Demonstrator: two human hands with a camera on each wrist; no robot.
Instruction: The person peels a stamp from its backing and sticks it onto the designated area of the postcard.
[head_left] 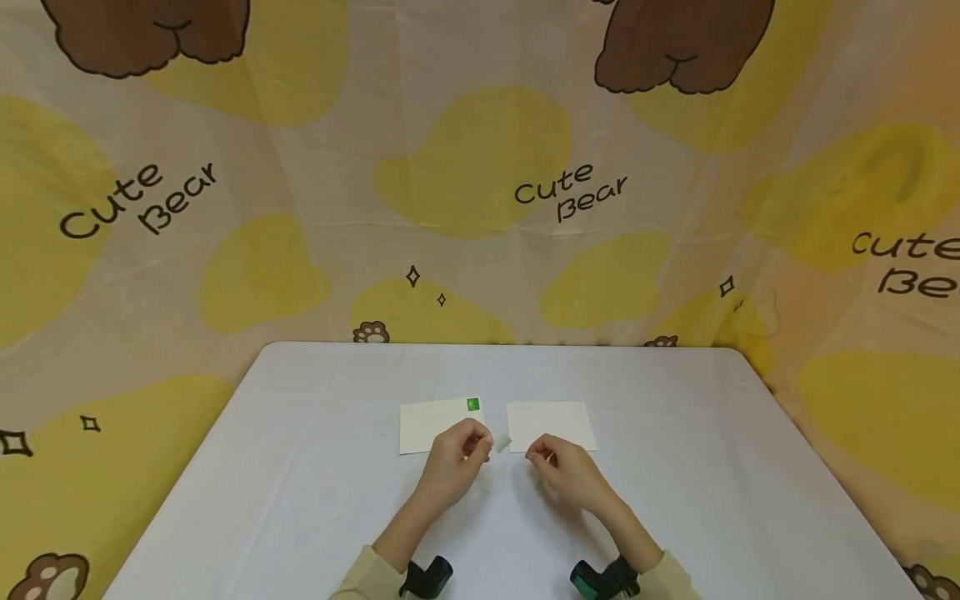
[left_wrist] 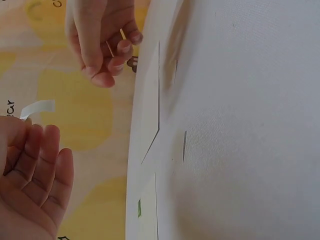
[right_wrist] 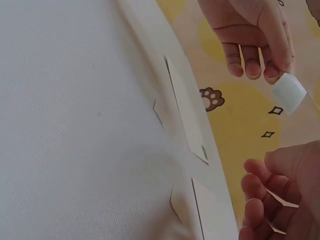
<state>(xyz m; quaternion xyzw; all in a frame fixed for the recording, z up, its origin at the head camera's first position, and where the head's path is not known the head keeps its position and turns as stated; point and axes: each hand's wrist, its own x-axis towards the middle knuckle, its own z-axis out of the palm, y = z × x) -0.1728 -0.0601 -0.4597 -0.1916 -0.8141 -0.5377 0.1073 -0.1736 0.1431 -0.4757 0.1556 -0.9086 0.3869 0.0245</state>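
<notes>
My left hand (head_left: 455, 458) pinches a small pale stamp (right_wrist: 289, 93) with a serrated edge between thumb and fingertip. In the left wrist view the stamp (left_wrist: 39, 107) looks slightly curled, with no picture on the side that shows. Across a small gap, my right hand (head_left: 567, 473) hovers with fingers loosely bent and nothing visible in them. Behind the left hand lies a cream envelope (head_left: 431, 427) with a green stamp (head_left: 472, 404) at its upper right corner. Beyond the right hand is a second cream envelope (head_left: 551, 423), with no green stamp showing.
Thin pale scraps lie on the white table (head_left: 322, 500) near the hands, one scrap (left_wrist: 184, 146) standing out in the left wrist view. A patterned cloth (head_left: 465, 275) hangs behind the table. Dark wrist cameras (head_left: 427, 577) sit at both sleeves.
</notes>
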